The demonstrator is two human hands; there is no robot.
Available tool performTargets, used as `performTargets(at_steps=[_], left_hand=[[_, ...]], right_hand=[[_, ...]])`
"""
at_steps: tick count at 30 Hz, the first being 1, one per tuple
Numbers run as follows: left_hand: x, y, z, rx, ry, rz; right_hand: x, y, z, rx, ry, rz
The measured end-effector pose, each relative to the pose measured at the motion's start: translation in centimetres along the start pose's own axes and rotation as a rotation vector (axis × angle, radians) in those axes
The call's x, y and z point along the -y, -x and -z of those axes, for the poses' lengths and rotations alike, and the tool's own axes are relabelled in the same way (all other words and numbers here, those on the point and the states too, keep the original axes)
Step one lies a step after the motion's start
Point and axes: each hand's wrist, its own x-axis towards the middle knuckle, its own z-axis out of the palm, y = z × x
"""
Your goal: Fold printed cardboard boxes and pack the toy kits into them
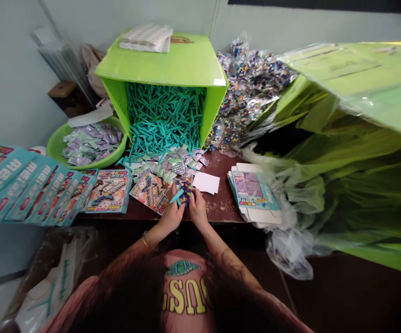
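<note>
Near the table's front edge, my left hand (172,213) holds a teal stick-shaped piece (177,196) together with a clear bag of multicoloured beads (184,188). My right hand (197,206) grips the right side of the same bag, its fingers curled in. Just left of the hands lies a printed leaflet (150,192) with colourful pictures. Behind them small green and purple packets (172,164) are scattered on the table. White cards (206,182) lie to the right of the bag.
A green box (166,60) on its side holds many teal pieces. At left stand a green basin (112,159) of packets and a row of printed boxes (40,185). Bead bags (235,101), flattened cartons (256,189) and a large green plastic-lined box (360,92) are at right.
</note>
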Motion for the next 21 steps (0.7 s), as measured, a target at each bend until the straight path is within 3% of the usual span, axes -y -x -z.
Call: performTargets(at_steps=[3, 7, 10, 13, 16, 21], left_hand=[[-0.1, 0.1, 0.3, -0.023, 0.05, 0.02], [0.5, -1.0, 1.2, -0.02, 0.295, 0.116], [1.0, -1.9, 2.3, 0.03, 0.463, 0.268], [1.1, -2.3, 3.1, 0.154, 0.551, 0.452], [0.7, -2.2, 2.6, 0.166, 0.616, 0.489], [0.3, -1.8, 0.1, -0.005, 0.67, 0.439]], right_hand=[[0.1, 0.0, -0.3, 0.016, -0.048, 0.008], [0.5, 0.0, -0.2, 0.037, -0.09, 0.045], [0.6, 0.0, 0.0, 0.095, -0.118, 0.049], [0.7, 0.2, 0.4, 0.224, -0.156, 0.025], [0.8, 0.7, 0.8, 0.254, -0.221, 0.0], [0.5, 1.3, 0.9, 0.29, -0.341, -0.081]])
